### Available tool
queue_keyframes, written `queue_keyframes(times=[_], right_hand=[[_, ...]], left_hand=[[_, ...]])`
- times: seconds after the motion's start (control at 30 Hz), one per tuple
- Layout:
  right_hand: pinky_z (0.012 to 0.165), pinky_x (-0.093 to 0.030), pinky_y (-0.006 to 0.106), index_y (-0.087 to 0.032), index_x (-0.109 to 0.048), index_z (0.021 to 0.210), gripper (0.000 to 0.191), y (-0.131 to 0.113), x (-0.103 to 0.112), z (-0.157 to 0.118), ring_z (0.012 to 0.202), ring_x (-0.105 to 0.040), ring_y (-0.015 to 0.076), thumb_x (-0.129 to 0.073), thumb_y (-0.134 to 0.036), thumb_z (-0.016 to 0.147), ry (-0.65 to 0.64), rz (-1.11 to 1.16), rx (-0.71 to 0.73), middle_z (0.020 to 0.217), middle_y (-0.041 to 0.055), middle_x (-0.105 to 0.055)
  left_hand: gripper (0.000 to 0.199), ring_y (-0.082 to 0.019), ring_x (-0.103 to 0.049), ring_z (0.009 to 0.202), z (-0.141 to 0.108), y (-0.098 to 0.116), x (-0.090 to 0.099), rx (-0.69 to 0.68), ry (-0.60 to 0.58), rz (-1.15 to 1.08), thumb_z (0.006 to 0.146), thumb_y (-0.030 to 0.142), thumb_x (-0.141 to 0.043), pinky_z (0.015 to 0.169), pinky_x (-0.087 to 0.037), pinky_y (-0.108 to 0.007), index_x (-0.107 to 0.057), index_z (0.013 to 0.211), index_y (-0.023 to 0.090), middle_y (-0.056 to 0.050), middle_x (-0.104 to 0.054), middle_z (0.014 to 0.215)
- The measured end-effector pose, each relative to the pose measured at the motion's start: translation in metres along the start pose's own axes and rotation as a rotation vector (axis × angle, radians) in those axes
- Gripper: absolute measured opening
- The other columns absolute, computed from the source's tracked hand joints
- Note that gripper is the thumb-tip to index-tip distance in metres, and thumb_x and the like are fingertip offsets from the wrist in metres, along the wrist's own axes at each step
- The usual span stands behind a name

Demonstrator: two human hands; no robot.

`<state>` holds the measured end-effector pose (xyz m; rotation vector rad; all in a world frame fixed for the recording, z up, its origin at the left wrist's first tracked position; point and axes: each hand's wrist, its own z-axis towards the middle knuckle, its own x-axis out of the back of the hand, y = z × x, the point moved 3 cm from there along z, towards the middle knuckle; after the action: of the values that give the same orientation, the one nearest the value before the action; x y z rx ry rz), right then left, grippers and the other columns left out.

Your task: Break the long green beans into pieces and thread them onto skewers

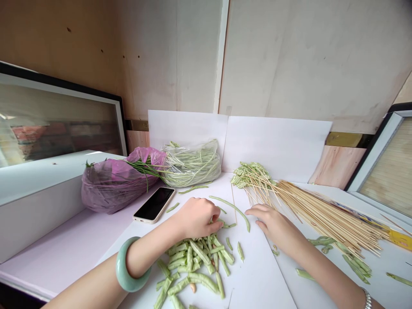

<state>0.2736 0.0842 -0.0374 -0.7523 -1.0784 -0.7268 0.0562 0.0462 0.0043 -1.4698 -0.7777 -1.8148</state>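
My left hand (200, 218), with a pale green bangle on its wrist, is above the far edge of a pile of cut green bean pieces (196, 262). Its fingers are curled, and what they hold, if anything, is hidden. A bean piece shows right beside the fingertips. To the right, my right hand (270, 221) has its fingers stretched out, thumb apart, with nothing seen in them. A long curved green bean (237, 209) lies between the hands, close to the right fingertips. Past the right hand, a bundle of skewered bean pieces (252, 175) rests on thin sticks.
Many loose wooden skewers (331, 214) lie at right, with more bean pieces (357, 266) near them. A phone (155, 204) lies at left. Behind it stand a purple bag (112, 184) of green stalks and a clear bag (196, 163) of long beans. White boards (273, 146) stand at the back.
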Motion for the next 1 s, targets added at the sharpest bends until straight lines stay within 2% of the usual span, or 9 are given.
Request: queue_keyframes(times=[0.1,0.17,0.23,0.37,0.43,0.5,0.67,0.83,1.0], right_hand=[[0.072,-0.048,0.032,-0.025,-0.071,0.089,0.043,-0.003,-0.011,0.001,0.089,-0.062,0.0211,-0.041,0.002,0.074,0.029,0.019,0.167,0.093,0.0046,-0.067],[0.067,-0.048,0.030,-0.024,-0.071,0.078,0.037,-0.001,-0.017,0.003,0.082,-0.062,0.0199,-0.043,0.001,0.074,0.043,0.027,0.189,0.087,0.0040,-0.067],[0.067,-0.048,0.031,-0.024,-0.069,0.075,0.031,0.000,-0.019,0.004,0.081,-0.062,0.0196,-0.046,-0.002,0.076,0.064,0.033,0.184,0.085,0.0039,-0.066],[0.078,-0.046,0.037,-0.024,-0.064,0.084,0.022,-0.010,-0.012,0.003,0.088,-0.060,0.0215,-0.047,-0.009,0.084,0.164,0.094,0.245,0.091,0.0051,-0.066],[0.081,-0.045,0.040,-0.023,-0.062,0.087,0.020,-0.023,-0.006,-0.001,0.082,-0.059,0.0207,-0.045,-0.011,0.088,0.218,0.146,0.323,0.083,0.0045,-0.066],[0.078,-0.045,0.040,-0.022,-0.061,0.089,0.019,-0.038,0.000,-0.007,0.073,-0.058,0.0195,-0.044,-0.012,0.090,0.252,0.170,0.383,0.075,0.0033,-0.063],[0.062,-0.050,0.031,-0.021,-0.064,0.100,0.031,-0.067,0.011,-0.023,0.074,-0.058,0.0192,-0.037,-0.009,0.090,0.278,0.226,0.427,0.078,0.0057,-0.060],[0.062,-0.053,0.029,-0.022,-0.062,0.107,0.033,-0.072,0.018,-0.031,0.073,-0.062,0.0185,-0.037,-0.008,0.090,0.340,0.288,0.471,0.084,0.0065,-0.063],[0.065,-0.053,0.030,-0.024,-0.055,0.111,0.029,-0.065,0.012,-0.032,0.077,-0.062,0.0187,-0.041,-0.009,0.090,0.343,0.322,0.491,0.088,0.0054,-0.063]], left_hand=[[0.025,-0.017,-0.058,0.065,0.001,-0.001,-0.002,0.039,-0.004,0.000,0.083,0.039,-0.051,0.055,-0.032,-0.026,-0.062,0.071,0.019,-0.004,-0.065,0.070],[0.025,-0.017,-0.058,0.064,0.001,0.000,-0.002,0.041,-0.010,-0.002,0.083,0.038,-0.050,0.055,-0.032,-0.026,-0.062,0.070,0.019,-0.004,-0.065,0.069],[0.026,-0.017,-0.058,0.064,0.001,0.002,-0.002,0.032,-0.016,-0.007,0.083,0.037,-0.050,0.055,-0.032,-0.025,-0.061,0.070,0.019,-0.004,-0.065,0.069],[0.024,-0.017,-0.059,0.065,0.000,0.006,-0.001,0.037,-0.011,-0.046,0.083,0.040,-0.050,0.054,-0.033,-0.025,-0.062,0.078,0.020,-0.003,-0.065,0.073],[0.027,-0.017,-0.059,0.065,-0.001,0.009,-0.002,0.017,0.004,-0.068,0.084,0.045,-0.050,0.054,-0.033,-0.025,-0.061,0.085,0.020,-0.003,-0.065,0.076],[0.035,-0.017,-0.059,0.065,-0.002,0.015,-0.004,-0.028,0.029,-0.076,0.085,0.052,-0.047,0.053,-0.033,-0.025,-0.060,0.089,0.020,-0.003,-0.064,0.077],[0.051,-0.017,-0.058,0.063,-0.004,0.027,-0.009,-0.111,0.083,-0.067,0.087,0.062,-0.031,0.052,-0.032,-0.026,-0.055,0.084,0.018,-0.004,-0.061,0.073],[0.055,-0.017,-0.056,0.059,-0.006,0.030,-0.007,-0.138,0.112,-0.073,0.086,0.064,-0.025,0.052,-0.030,-0.027,-0.053,0.082,0.017,-0.003,-0.059,0.070],[0.055,-0.016,-0.055,0.058,-0.007,0.031,-0.002,-0.156,0.127,-0.087,0.086,0.064,-0.027,0.050,-0.028,-0.026,-0.054,0.080,0.018,-0.003,-0.059,0.068]])
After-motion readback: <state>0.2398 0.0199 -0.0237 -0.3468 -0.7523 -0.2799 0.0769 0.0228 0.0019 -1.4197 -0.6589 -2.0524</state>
